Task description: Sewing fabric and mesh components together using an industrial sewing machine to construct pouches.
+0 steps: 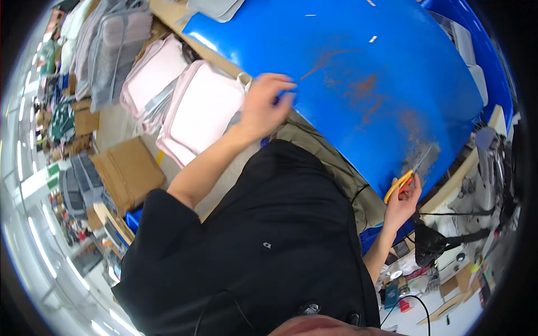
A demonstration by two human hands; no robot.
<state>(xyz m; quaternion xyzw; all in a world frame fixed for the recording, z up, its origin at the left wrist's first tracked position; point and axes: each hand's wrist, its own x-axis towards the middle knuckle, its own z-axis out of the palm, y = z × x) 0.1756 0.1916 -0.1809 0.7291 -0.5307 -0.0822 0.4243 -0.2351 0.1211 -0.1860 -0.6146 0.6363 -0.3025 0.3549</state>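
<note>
Scissors with yellow and orange handles (398, 187) are in my right hand (406, 199), held at the right side of the blue work surface (392, 50), their blades pointing toward the back. My left hand (269, 101) hovers at the left edge of that surface, beside stacked pale pink padded pieces (202, 106), its fingers loosely bent and apart, with nothing visible in them. An olive-green fabric (308, 148) lies along the near edge, below the blue surface.
Grey bundled goods (117, 61) stand at the upper left, with a cardboard box (126, 171) below them. A blue bin (493, 56) and a sewing machine (490, 162) are at the right, beside black straps (431, 241). Grey pieces (216, 8) lie at the top.
</note>
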